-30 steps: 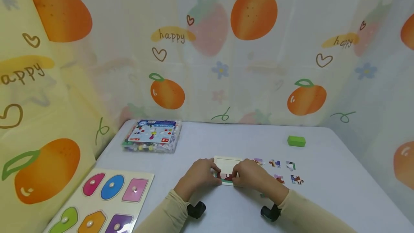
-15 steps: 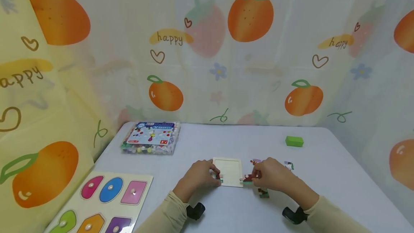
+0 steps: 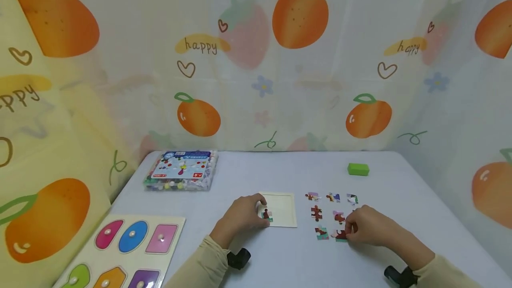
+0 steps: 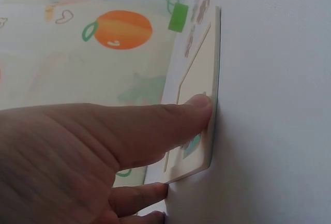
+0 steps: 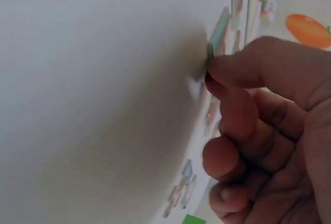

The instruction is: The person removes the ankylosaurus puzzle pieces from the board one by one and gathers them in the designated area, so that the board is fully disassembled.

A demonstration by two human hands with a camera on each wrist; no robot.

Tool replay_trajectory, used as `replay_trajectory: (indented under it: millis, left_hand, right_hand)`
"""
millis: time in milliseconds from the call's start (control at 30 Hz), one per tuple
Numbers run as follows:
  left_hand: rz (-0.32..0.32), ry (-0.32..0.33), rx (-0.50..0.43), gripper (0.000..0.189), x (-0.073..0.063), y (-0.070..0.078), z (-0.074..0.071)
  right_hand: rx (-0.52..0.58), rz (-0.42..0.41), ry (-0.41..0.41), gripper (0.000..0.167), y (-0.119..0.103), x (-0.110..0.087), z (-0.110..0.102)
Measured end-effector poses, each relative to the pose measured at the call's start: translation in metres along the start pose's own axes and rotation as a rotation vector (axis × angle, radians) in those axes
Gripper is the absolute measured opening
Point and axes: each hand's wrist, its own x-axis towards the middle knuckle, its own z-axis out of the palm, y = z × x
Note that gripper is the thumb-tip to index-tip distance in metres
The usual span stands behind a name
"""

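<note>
A cream puzzle tray (image 3: 285,210) lies mid-table, with one jigsaw piece (image 3: 266,214) in its near left corner. My left hand (image 3: 242,214) holds the tray at its left side. In the left wrist view, the thumb (image 4: 199,105) presses the tray's near rim while other fingers touch its side. To the right of the tray, my right hand (image 3: 372,226) pinches a brown and green jigsaw piece (image 3: 340,235) by its right end, at the table surface. Several loose pieces lie beside it, including a brown one (image 3: 316,213) and a green-cornered one (image 3: 321,233).
A clear box of colourful beads (image 3: 180,170) stands at the back left. A knobbed shape board (image 3: 166,230) lies at the front left. A green block (image 3: 358,169) sits at the back right. Patterned curtains (image 3: 240,83) surround the table.
My right hand has taken the brown and green piece out of the tray and carried it right to the loose pieces. The left hand has stayed at the tray. The view has shifted slightly.
</note>
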Motion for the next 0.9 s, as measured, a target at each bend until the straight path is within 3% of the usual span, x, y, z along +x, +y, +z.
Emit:
replay_trajectory:
  millis: [100, 233, 333, 533, 700, 900]
  left_hand:
    - [-0.021, -0.015, -0.024, 0.054, 0.001, -0.003, 0.001]
    - [-0.032, -0.042, -0.034, 0.066, 0.001, -0.007, -0.001]
    - [-0.030, -0.069, -0.024, 0.075, 0.001, -0.009, -0.004]
    - [-0.010, -0.095, 0.008, 0.079, 0.005, -0.006, -0.007]
    - [-0.025, -0.082, 0.040, 0.081, 0.006, -0.004, -0.005]
    - [-0.041, -0.062, 0.048, 0.080, 0.002, -0.007, -0.004]
  right_hand:
    - [0.006, -0.002, -0.033, 0.019, 0.000, 0.005, -0.003]
    - [0.025, -0.066, -0.018, 0.017, -0.010, 0.022, -0.005]
    - [0.038, -0.122, 0.002, 0.013, -0.031, 0.046, 0.003]
    - [0.072, -0.154, -0.001, 0.035, -0.079, 0.100, 0.031]
    - [-0.037, -0.167, 0.079, 0.022, -0.094, 0.129, 0.045]
    - [-0.088, -0.202, 0.103, 0.009, -0.101, 0.140, 0.049]
